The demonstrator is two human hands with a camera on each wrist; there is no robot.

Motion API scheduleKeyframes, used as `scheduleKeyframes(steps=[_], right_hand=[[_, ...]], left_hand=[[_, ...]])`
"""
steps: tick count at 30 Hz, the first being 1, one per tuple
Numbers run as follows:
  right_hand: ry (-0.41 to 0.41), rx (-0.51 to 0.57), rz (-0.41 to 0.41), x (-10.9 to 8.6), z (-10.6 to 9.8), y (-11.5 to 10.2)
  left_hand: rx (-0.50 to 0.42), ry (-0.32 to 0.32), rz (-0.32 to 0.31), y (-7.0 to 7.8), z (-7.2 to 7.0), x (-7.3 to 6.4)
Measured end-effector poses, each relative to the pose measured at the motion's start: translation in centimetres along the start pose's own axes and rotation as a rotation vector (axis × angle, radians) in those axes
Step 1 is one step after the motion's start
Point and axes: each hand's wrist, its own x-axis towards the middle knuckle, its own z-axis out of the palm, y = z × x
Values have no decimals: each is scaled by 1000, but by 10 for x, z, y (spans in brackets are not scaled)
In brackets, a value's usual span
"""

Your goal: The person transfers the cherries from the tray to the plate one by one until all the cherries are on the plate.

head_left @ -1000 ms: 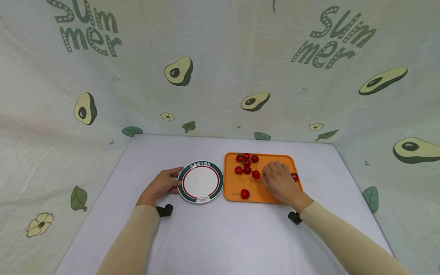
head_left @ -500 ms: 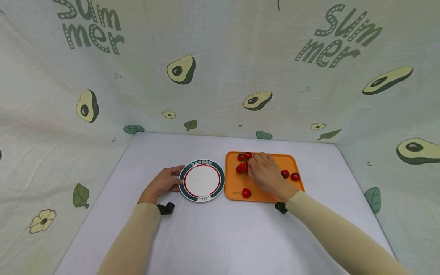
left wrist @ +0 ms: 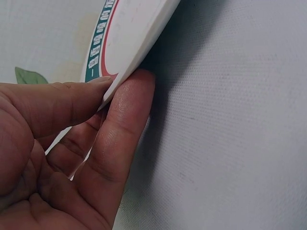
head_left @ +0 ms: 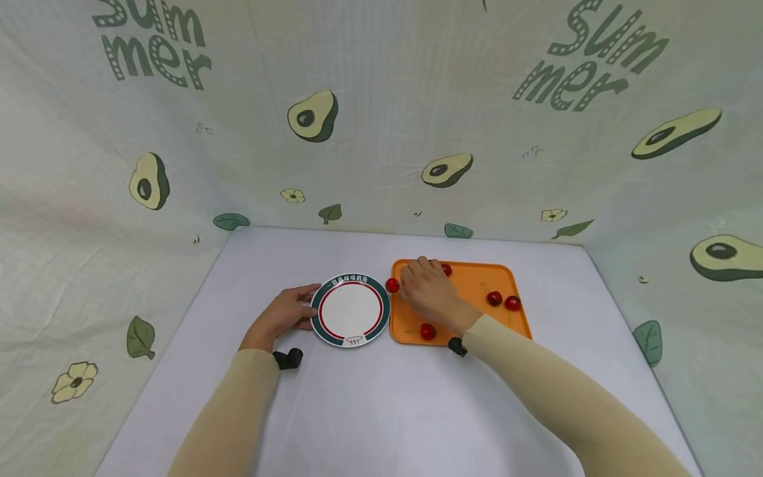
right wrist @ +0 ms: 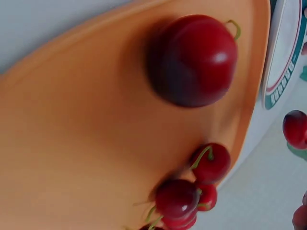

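My left hand [head_left: 280, 317] pinches the left rim of a white plate [head_left: 350, 310] with a green and red border. In the left wrist view, the thumb lies on top of the rim and the fingers [left wrist: 130, 98] underneath. My right hand [head_left: 430, 293] is over the left part of an orange tray [head_left: 471, 318]. At its fingertips a red cherry [head_left: 392, 285] hangs above the gap between tray and plate; the right wrist view shows this cherry [right wrist: 295, 129] in the air, its stem hidden. The grip itself is mostly out of view.
On the tray lie more cherries: one near the front [right wrist: 194, 60], two at the right, one of them a dark cherry [head_left: 494, 298], and a cluster [right wrist: 177, 199] at the back left, mostly covered by my hand. A printed cloth [head_left: 369, 132] hangs behind the white table.
My right hand has moved left across the tray, from its right part past the cluster, and a cherry now hangs at its fingertips. The left hand stays on the plate.
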Motion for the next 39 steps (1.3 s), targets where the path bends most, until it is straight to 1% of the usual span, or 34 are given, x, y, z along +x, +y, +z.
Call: scheduleKeyframes(steps=[6, 14, 23, 26, 31, 34, 39], right_hand=[[-21, 14, -36, 19, 2, -13], [-29, -12, -99, 37, 4, -30], [-40, 8, -107, 44, 13, -43], [-40, 13, -99, 47, 15, -46], [-63, 29, -87, 49, 18, -50], [-80, 27, -84, 50, 20, -52], [-85, 16, -84, 53, 23, -55]], left_hand=[[16, 10, -3, 2, -2, -1], [6, 7, 1, 2, -3, 0], [-7, -5, 1, 1, -1, 1], [-4, -7, 6, 1, -1, 1], [-12, -5, -5, 1, -1, 0], [-15, -2, -13, 1, -1, 0], [-14, 0, -12, 0, -1, 0]])
